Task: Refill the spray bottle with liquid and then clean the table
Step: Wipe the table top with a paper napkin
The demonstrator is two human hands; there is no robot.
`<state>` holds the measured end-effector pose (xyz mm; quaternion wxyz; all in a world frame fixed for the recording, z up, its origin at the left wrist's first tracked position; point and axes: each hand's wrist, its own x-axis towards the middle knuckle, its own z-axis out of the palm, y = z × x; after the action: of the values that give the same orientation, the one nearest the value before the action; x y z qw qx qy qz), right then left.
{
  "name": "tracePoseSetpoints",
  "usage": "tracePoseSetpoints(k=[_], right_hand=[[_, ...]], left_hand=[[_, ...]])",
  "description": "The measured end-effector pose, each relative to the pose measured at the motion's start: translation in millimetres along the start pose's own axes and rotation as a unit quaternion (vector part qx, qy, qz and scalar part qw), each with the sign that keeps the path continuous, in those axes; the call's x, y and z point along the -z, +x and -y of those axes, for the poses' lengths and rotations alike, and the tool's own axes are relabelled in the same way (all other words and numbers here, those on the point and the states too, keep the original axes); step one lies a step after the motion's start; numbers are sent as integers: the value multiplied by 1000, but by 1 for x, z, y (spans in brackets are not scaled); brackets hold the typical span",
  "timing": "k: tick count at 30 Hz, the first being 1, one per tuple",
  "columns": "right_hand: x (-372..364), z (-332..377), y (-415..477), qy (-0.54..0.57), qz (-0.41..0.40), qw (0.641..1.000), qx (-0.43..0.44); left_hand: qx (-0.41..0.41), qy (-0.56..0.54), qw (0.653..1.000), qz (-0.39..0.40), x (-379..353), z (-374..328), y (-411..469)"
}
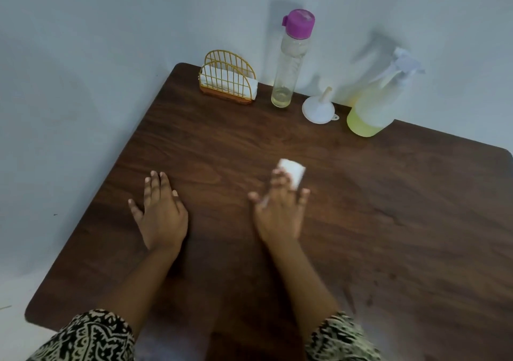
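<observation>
My right hand (280, 208) presses a folded white tissue (293, 171) flat onto the dark wooden table (388, 222) near its middle, fingers spread and straight over it. My left hand (159, 210) rests flat on the table to the left, fingers straight, holding nothing. The frosted spray bottle (372, 105) stands at the back right with yellow-green liquid in its bottom part and its white trigger head on. A tall clear bottle (290, 63) with a purple cap stands at the back, a little pale liquid left in it.
A white funnel (319, 108) lies mouth down between the two bottles. A gold wire napkin holder (227, 78) with white tissues stands at the back left corner. The table abuts a pale wall behind; its left edge drops to the floor.
</observation>
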<state>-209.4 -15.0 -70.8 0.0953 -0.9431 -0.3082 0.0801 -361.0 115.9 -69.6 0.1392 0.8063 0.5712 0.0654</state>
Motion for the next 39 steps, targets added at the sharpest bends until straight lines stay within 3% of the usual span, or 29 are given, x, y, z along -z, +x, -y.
tracePoseSetpoints(k=[3,5,7,9,12,14,16,19,22,24,27,29,31,33,35,37,39], right_hand=[[-16,62,-34,-7,43,981,190],[-13,51,-46,-21,83,963,256],[-3,6,-42,-23,55,975,214],[10,-61,-32,-68,13,992,106],[37,-159,-28,-66,33,996,-51],[41,-175,-37,-56,23,992,-107],[31,-151,-52,-47,-13,994,-101],[12,-94,-100,-31,1,999,37],[15,-97,-149,-40,40,988,146],[20,-143,-161,-66,30,991,109],[37,-210,-154,-81,15,996,-29],[38,-212,-151,-67,15,994,-83],[32,-179,-164,-44,16,998,-42],[21,-149,-198,-40,36,997,60],[22,-154,-232,-39,70,991,109],[28,-194,-245,-44,64,995,69],[37,-244,-243,-67,37,997,-28]], left_hand=[[-3,-3,1000,-2,0,2,0],[-13,-2,1000,-2,0,3,-3],[-25,4,1000,2,1,3,-10],[-42,12,999,8,-1,1,-27],[-70,23,997,17,-7,-6,-68],[-93,28,995,26,-12,-12,-100],[-104,34,993,36,-16,-16,-124],[-108,41,993,37,-19,-17,-142],[-108,44,993,36,-18,-17,-143],[-104,43,993,36,-17,-19,-144],[-109,40,993,29,-16,-20,-145],[-113,37,993,26,-15,-20,-145],[-114,30,993,23,-14,-19,-145],[-118,25,992,23,-13,-20,-146],[-122,19,992,24,-13,-19,-146],[-120,16,992,24,-12,-19,-146],[-123,18,992,25,-12,-21,-148]])
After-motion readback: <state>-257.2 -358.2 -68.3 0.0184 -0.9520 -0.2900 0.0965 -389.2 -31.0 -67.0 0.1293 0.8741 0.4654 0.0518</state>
